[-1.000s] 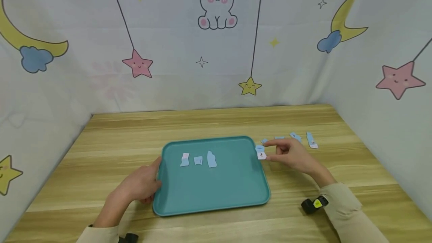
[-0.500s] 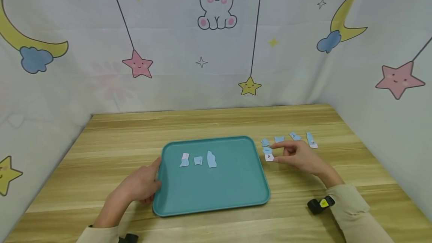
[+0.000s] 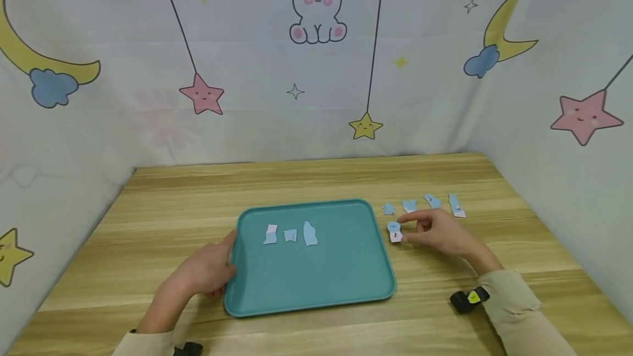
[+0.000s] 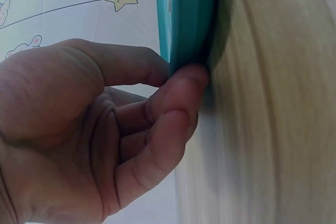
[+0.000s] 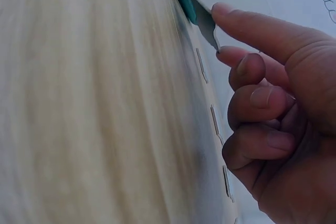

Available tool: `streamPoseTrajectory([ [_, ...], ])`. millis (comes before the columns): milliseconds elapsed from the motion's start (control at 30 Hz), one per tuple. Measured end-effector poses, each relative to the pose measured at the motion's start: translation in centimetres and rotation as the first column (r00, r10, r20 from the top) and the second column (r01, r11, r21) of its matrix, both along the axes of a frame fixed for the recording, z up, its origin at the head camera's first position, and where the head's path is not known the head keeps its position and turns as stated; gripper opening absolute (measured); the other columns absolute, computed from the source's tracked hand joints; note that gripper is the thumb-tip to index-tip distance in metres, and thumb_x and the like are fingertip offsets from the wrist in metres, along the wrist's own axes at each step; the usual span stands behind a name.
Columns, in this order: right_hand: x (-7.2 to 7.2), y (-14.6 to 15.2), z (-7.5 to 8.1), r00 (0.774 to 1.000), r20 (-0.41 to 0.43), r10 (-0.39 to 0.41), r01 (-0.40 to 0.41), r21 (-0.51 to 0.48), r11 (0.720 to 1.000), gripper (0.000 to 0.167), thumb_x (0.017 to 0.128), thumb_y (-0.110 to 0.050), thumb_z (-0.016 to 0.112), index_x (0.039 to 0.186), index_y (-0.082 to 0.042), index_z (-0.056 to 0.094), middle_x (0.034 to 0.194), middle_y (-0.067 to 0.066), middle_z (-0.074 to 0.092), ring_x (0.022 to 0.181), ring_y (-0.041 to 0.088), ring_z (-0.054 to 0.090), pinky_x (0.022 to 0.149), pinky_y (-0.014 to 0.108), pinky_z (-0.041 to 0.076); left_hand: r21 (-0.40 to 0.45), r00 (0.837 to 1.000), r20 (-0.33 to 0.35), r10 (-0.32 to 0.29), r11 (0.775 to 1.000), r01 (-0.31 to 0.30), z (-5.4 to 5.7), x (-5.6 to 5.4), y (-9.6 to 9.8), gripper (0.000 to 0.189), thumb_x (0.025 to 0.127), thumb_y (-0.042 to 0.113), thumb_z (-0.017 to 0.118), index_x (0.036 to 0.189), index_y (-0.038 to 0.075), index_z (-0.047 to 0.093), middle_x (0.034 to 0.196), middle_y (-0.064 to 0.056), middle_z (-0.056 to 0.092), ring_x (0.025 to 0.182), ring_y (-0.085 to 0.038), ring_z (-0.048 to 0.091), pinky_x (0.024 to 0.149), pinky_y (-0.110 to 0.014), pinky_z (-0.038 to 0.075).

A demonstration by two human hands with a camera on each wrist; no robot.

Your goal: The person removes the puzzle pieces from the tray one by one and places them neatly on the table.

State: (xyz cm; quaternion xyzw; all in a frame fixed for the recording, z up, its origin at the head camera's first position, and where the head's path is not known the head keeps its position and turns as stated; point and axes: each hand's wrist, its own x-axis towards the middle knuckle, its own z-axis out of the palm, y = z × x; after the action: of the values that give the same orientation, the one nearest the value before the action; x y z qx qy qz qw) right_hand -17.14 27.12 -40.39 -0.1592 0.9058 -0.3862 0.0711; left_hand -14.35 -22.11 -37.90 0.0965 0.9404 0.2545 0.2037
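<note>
Where the left hand (image 3: 210,264) pinches the left rim of the teal tray (image 3: 321,276) between thumb and fingers, I find the hold adequate. I record the right hand (image 3: 440,231) in a narrow pinch, thumb and fingertip at the edges of one blue-and-white piece (image 3: 394,237). It is just outside the tray's right rim, tilted in the right wrist view; whether it touches rim or table (image 3: 296,180), I cannot tell. Three pieces (image 3: 290,235) lie apart on the tray; four loose pieces (image 3: 432,200) lie on the table beyond the piece and the right hand.

Assessment: the step appears to be setting the held piece down beside the tray. I advise light edge pressure, as it looks thin and likely to bend, then lowering it level, marked face up, apart from rim and neighbours, before releasing both fingertips together.
</note>
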Motion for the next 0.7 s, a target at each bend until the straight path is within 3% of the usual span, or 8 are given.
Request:
streamPoseTrajectory([
  [700, -0.28, -0.19, -0.4, 1.0, 0.008, -0.011, 0.011, 0.033, 0.999, 0.045, 0.091, -0.023, 0.082, 0.13, -0.002, 0.073, 0.072, -0.002, 0.057, 0.06, 0.006, 0.047, 0.056, 0.023, 0.039, -0.008, 1.0, 0.001, 0.003, 1.0, -0.003, -0.05, -0.06, 0.04, 0.08, 0.098, 0.002, 0.054, 0.163, -0.014, 0.012, 0.059, -0.007, 0.062, 0.046, -0.018, 0.06, 0.049, -0.033, 0.051],
])
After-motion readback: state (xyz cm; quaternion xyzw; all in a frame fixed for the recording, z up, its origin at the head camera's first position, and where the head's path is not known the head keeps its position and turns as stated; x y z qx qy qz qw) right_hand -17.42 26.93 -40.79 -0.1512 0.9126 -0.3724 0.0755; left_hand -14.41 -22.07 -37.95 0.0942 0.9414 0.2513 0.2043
